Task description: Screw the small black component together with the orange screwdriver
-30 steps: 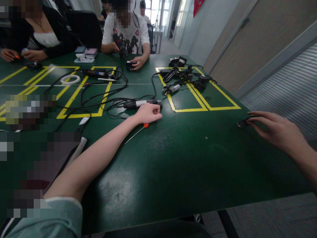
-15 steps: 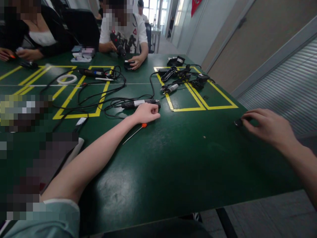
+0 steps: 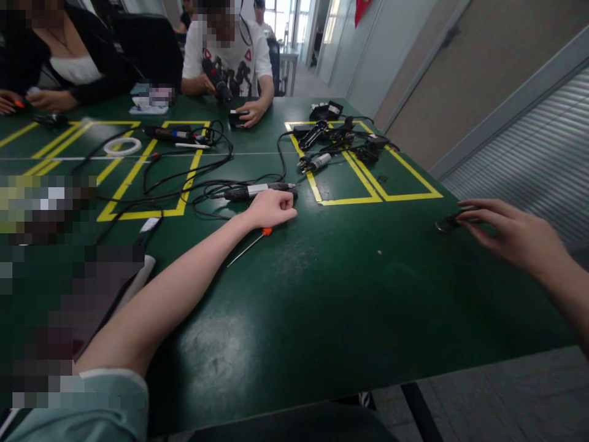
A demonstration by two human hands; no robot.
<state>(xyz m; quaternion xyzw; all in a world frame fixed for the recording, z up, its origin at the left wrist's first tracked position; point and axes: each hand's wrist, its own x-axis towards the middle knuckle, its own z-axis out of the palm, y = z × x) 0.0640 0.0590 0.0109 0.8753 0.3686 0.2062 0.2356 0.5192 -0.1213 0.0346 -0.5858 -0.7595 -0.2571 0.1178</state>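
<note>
My left hand (image 3: 272, 207) is closed in a fist low over the table. It is closed over a screwdriver (image 3: 248, 247): the thin metal shaft and an orange part of the handle show below the palm, while the rest of the handle is hidden. Just behind that fist lies a grey-and-black pen-shaped power tool (image 3: 251, 191) with a cable. Near the right edge, my right hand (image 3: 510, 230) pinches a small dark round disc (image 3: 446, 223) between thumb and fingers, close to the tabletop. What exactly the disc is, I cannot make out.
The green table (image 3: 331, 307) bears yellow tape outlines. Black cables (image 3: 184, 169), a white ring (image 3: 122, 146), a grey motor-like tool (image 3: 317, 162) and tangled black parts (image 3: 343, 138) lie farther back. A co-worker (image 3: 230, 61) opposite handles a drill; another person (image 3: 69, 61) sits left.
My right hand has shifted slightly right and its fingers have straightened; more of the dark disc shows, tilted. My left hand looks unmoved.
</note>
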